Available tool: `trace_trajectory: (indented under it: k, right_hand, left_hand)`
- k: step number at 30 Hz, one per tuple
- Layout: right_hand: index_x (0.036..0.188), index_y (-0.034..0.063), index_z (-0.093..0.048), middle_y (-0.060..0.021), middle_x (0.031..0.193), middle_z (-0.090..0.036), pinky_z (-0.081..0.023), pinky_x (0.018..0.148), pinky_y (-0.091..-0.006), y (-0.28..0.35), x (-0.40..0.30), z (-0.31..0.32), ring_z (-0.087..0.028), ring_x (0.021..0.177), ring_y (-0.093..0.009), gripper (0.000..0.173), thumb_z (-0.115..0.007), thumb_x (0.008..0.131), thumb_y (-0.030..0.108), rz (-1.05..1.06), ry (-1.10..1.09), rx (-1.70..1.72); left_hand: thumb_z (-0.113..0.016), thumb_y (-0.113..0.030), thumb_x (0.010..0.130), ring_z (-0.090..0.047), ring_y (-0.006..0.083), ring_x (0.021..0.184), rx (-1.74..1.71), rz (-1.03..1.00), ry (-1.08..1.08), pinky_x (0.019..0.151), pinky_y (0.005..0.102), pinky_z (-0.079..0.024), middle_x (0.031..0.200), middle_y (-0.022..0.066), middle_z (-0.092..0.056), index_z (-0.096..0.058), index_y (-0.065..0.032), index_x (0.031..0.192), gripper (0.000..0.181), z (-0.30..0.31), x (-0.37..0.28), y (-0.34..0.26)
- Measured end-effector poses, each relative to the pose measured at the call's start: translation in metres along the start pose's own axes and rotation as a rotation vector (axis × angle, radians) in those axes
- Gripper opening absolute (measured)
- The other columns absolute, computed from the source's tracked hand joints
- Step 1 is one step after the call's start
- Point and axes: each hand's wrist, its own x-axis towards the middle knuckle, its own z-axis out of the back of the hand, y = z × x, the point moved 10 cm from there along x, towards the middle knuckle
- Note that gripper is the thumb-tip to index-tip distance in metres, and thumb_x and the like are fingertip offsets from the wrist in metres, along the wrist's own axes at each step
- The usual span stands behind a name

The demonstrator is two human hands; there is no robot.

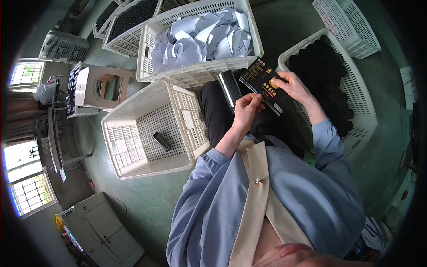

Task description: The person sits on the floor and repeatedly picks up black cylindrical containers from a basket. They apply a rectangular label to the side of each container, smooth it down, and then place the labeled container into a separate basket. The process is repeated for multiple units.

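A stack of black printed labels or cards with gold writing is held over my lap between both hands. My right hand grips the stack at its right side, thumb on top. My left hand pinches the stack's lower edge between thumb and fingers. Just left of the stack, a shiny black cylindrical container lies on my thigh, its lower end beside my left hand. A similar black cylinder lies on the bottom of a white plastic crate to my left.
Ahead stands a white crate heaped with white paper pieces. A crate of black round-ended pieces is at my right. A beige plastic stool, more crates and a metal cabinet stand farther off.
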Motion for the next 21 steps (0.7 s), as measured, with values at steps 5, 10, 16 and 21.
trace_trajectory:
  k: [5, 10, 16, 21]
  right_hand:
    - [0.106, -0.0050, -0.066, -0.0036, 0.092, -0.069, -0.051, 0.072, -0.0240, -0.002, -0.004, 0.012, -0.062, 0.080, -0.006, 0.023, -0.067, 0.093, 0.014, 0.125, -0.215, 0.056]
    - [0.105, -0.0025, -0.066, -0.0051, 0.088, -0.069, -0.052, 0.071, -0.0254, 0.013, -0.014, 0.028, -0.064, 0.080, -0.009, 0.020, -0.068, 0.092, 0.012, 0.230, -0.455, -0.111]
    - [0.090, 0.0012, -0.064, -0.0004, 0.080, -0.064, -0.045, 0.063, -0.0227, 0.003, -0.028, 0.088, -0.054, 0.070, -0.005, 0.016, -0.067, 0.094, 0.016, 0.271, -0.779, -0.091]
    - [0.101, -0.0007, -0.068, 0.0005, 0.092, -0.067, -0.044, 0.076, -0.0194, -0.013, -0.053, 0.156, -0.056, 0.083, -0.004, 0.021, -0.066, 0.096, 0.020, 0.272, -0.921, 0.249]
  left_hand:
    - [-0.068, -0.024, 0.095, -0.062, 0.0085, 0.065, -0.007, -0.017, -0.071, 0.060, 0.0219, -0.046, 0.071, -0.0004, -0.064, -0.064, -0.0075, 0.080, 0.022, 0.000, 0.004, 0.000]
    - [-0.069, -0.025, 0.094, -0.065, 0.0094, 0.069, -0.025, 0.018, -0.076, 0.061, 0.0206, -0.048, 0.075, 0.0003, -0.066, -0.063, -0.0100, 0.081, 0.020, -0.008, 0.015, 0.002]
    - [-0.065, -0.022, 0.097, -0.066, 0.0111, 0.072, -0.173, -0.060, -0.047, 0.064, 0.0217, -0.050, 0.074, -0.0004, -0.063, -0.059, -0.0103, 0.080, 0.021, -0.026, 0.037, 0.002]
    - [-0.062, -0.016, 0.098, -0.067, 0.0168, 0.077, -0.466, -0.023, -0.055, 0.068, 0.0254, -0.054, 0.074, 0.0010, -0.058, -0.054, -0.0081, 0.084, 0.018, -0.041, 0.091, 0.015]
